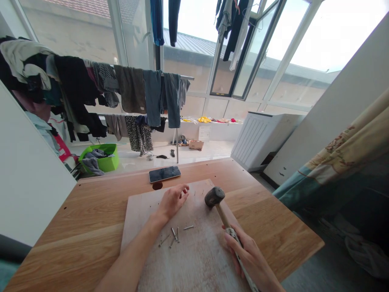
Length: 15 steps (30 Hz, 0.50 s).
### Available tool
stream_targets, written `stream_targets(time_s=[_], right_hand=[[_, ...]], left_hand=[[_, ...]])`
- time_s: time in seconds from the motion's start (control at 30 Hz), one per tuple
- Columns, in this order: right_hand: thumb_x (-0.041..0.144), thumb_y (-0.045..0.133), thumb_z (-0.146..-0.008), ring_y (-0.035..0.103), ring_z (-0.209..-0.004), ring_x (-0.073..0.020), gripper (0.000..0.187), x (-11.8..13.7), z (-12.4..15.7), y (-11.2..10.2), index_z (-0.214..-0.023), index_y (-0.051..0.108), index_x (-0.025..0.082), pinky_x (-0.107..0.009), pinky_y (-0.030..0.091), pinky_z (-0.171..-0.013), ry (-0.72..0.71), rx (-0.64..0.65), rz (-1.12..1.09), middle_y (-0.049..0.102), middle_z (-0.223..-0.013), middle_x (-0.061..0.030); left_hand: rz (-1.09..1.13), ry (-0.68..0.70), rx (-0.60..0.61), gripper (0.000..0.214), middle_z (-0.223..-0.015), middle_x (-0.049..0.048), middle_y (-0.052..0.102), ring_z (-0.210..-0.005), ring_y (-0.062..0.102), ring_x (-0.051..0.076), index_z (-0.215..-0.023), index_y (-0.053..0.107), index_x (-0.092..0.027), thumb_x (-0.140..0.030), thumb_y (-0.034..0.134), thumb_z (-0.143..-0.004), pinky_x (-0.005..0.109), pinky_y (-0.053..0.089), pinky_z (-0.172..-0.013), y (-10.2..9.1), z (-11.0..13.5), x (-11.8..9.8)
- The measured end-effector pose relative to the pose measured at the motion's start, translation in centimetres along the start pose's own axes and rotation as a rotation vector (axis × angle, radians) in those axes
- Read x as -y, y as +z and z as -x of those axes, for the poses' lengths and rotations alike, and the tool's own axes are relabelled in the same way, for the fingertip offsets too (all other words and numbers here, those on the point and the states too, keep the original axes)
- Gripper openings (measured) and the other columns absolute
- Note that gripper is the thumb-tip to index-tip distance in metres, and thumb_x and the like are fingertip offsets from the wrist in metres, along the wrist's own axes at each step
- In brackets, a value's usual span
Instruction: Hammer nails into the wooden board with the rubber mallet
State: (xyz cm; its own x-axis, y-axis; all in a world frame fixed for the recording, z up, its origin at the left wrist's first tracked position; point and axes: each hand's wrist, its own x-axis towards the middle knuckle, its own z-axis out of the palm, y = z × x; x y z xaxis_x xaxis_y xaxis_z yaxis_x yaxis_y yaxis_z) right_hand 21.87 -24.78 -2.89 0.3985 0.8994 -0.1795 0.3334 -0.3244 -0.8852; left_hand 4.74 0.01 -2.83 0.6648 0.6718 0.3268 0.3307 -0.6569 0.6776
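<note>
My right hand (pixel 243 247) is wrapped round the handle of a hammer (pixel 224 215). Its dark, blocky head hangs over the right side of a pale wooden board (pixel 194 259). Toward the board's far edge, my left hand (pixel 174 201) has its fingers curled together, pinching what looks like a thin nail at the fingertips, largely hidden. Just right of those fingers, a thin nail (pixel 195 193) stands upright in the board, with another close by. Several loose silver nails (pixel 174 233) lie on the board nearer me, between my two arms.
Under the board is a wooden table (pixel 267 215). A phone (pixel 164 174) lies beyond the board, near a round dark hole (pixel 157 185) in the tabletop. Past the table stand a laundry rack (pixel 130 89), a green basin (pixel 106 162) and a white washing machine (pixel 258 138). A curtain (pixel 334 158) hangs at right.
</note>
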Motion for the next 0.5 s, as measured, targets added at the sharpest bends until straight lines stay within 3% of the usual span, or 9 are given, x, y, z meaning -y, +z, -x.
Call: stream_targets(time_s=[0.3,0.5], right_hand=[[0.062,0.043,-0.101,0.047,-0.036,-0.0132,0.057,1.1,0.1,0.0,-0.129,0.06,0.015,-0.023,0.039,-0.044,-0.041,0.017,0.02,0.049,-0.044,0.0091],[0.061,0.045,-0.099,0.045,-0.035,-0.0124,0.058,4.6,-1.0,1.2,-0.128,0.06,0.013,-0.021,0.037,-0.041,-0.071,0.062,0.025,0.044,-0.042,0.011]], left_hand=[[0.039,-0.013,0.031,0.008,-0.089,-0.0003,0.075,-0.07,0.065,0.015,-0.093,0.066,-0.023,-0.017,0.063,-0.087,0.027,0.05,-0.071,-0.4,0.0,-0.4],[0.041,-0.045,0.04,0.03,-0.087,-0.002,0.076,-0.068,0.065,0.015,-0.113,0.066,-0.024,-0.013,0.064,-0.085,0.026,0.05,-0.07,-0.2,-0.1,-0.3]])
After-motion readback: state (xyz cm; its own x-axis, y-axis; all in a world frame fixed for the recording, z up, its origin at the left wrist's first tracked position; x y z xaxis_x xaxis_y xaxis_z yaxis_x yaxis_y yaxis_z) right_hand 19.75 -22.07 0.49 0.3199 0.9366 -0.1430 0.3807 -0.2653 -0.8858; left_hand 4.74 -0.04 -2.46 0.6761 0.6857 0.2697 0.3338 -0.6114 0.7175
